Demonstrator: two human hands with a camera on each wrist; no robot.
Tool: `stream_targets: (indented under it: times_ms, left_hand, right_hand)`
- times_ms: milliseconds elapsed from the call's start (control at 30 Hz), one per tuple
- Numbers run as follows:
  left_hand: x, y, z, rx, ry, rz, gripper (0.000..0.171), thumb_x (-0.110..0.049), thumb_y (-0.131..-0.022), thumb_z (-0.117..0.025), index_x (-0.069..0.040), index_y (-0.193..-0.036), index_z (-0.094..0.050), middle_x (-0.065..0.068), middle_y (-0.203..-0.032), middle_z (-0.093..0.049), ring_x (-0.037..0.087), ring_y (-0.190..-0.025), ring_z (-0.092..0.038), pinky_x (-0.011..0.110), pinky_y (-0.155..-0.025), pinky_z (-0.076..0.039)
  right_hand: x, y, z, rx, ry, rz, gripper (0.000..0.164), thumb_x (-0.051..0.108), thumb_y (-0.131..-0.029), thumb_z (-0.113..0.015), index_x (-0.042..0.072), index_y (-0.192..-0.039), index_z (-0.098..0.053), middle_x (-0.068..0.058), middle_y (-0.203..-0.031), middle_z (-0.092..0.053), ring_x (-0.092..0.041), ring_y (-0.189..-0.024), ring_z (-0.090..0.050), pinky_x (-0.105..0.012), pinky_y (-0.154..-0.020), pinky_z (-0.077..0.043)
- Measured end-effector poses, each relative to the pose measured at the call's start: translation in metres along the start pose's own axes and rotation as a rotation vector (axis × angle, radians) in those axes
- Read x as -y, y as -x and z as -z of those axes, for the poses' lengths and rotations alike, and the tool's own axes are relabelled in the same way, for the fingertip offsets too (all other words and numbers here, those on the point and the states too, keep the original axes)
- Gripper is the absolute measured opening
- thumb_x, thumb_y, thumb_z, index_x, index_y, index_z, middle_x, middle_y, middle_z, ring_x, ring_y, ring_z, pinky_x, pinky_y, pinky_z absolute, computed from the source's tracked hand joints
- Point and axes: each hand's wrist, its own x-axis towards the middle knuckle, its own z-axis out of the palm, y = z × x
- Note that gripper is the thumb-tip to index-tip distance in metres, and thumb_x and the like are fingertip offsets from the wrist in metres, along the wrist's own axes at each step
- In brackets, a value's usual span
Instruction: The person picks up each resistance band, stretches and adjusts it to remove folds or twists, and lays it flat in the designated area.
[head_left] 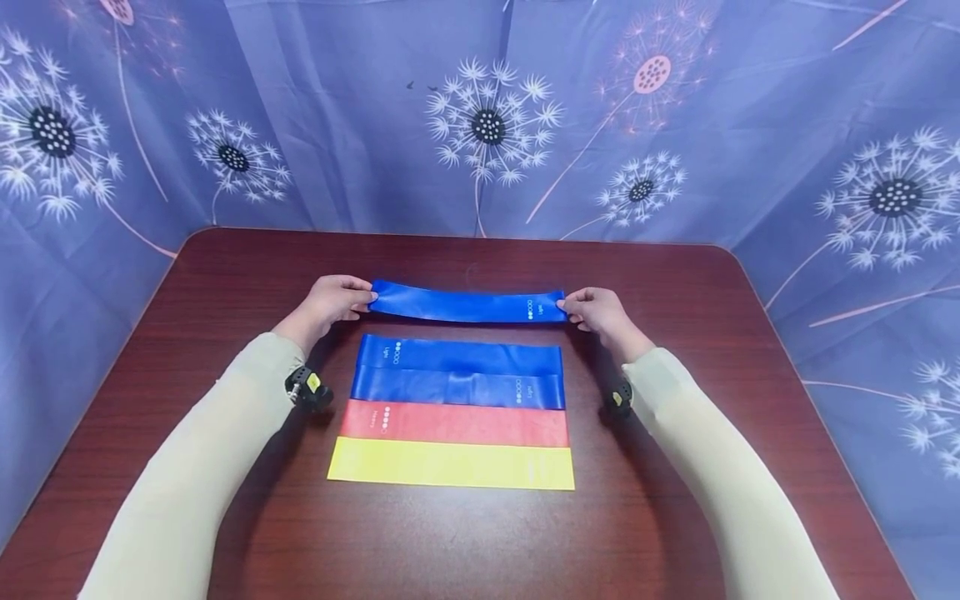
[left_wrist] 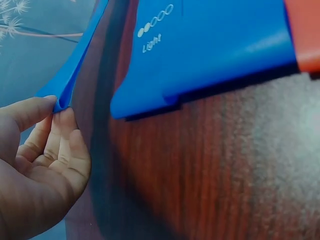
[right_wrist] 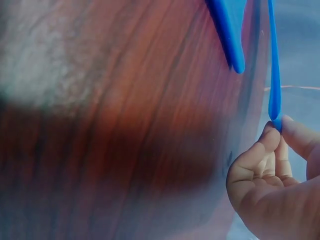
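Observation:
A blue resistance band (head_left: 465,304) marked "Light" is stretched out sideways between both hands, raised off the table and sagging slightly in the middle. My left hand (head_left: 335,300) pinches its left end between thumb and fingers; the left wrist view shows the folded loop of this band (left_wrist: 70,75) at the fingertips. At the other end, my right hand (head_left: 600,312) pinches the band between thumb and forefinger. Nearer to me lie two more blue bands (head_left: 457,357), a red band (head_left: 465,422) and a yellow band (head_left: 450,463), laid flat in rows, edges touching or overlapping.
The dark red wooden table (head_left: 465,542) has rounded far corners. Blue curtains (head_left: 360,125) with dandelion prints hang behind it and at both sides. A small black camera (head_left: 307,387) is strapped at the left wrist, another camera (head_left: 619,398) at the right.

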Motion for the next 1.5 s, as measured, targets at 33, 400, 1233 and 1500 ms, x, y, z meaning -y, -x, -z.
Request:
stream_targets:
  times_ms: [33,400,1233,1500]
  left_hand:
    - [0.001,0.0,0.0,-0.003,-0.01,0.002,0.043,-0.014,-0.101,-0.062,0.009,-0.136,-0.054,-0.014,-0.078,-0.063,-0.001,-0.069,-0.061,0.016,-0.068,-0.053]
    - [0.013,0.003,-0.002,-0.036,-0.136,0.008,0.039,-0.018,-0.101,-0.063,0.007,-0.131,-0.06,0.012,-0.105,-0.072,-0.002,-0.068,-0.061,0.019,-0.068,-0.051]
    - [0.015,0.011,0.002,-0.001,-0.263,-0.012,0.036,-0.016,-0.096,-0.069,0.009,-0.123,-0.064,0.006,-0.088,-0.072,0.002,-0.067,-0.061,0.024,-0.063,-0.049]
    - [0.015,0.014,0.002,0.015,-0.263,-0.019,0.037,-0.014,-0.095,-0.069,0.01,-0.123,-0.062,0.001,-0.082,-0.07,0.003,-0.067,-0.06,0.025,-0.062,-0.049]
  right_hand:
    - [-0.001,0.0,0.0,-0.001,0.003,0.004,0.035,0.022,-0.101,-0.064,-0.006,-0.123,-0.061,0.008,-0.08,-0.057,-0.01,-0.077,-0.056,-0.018,-0.068,-0.051]
    - [-0.005,0.001,-0.007,0.018,0.066,0.048,0.03,0.018,-0.099,-0.065,-0.008,-0.115,-0.064,0.01,-0.076,-0.058,-0.008,-0.073,-0.055,-0.019,-0.064,-0.049]
    - [-0.009,0.006,-0.013,-0.012,0.345,0.106,0.025,0.021,-0.094,-0.071,-0.004,-0.1,-0.07,-0.013,-0.094,-0.067,-0.023,-0.086,-0.057,-0.028,-0.072,-0.046]
    - [-0.009,0.009,-0.012,-0.008,0.371,0.119,0.025,0.023,-0.093,-0.073,-0.002,-0.096,-0.07,-0.013,-0.095,-0.068,-0.023,-0.087,-0.056,-0.028,-0.073,-0.044]
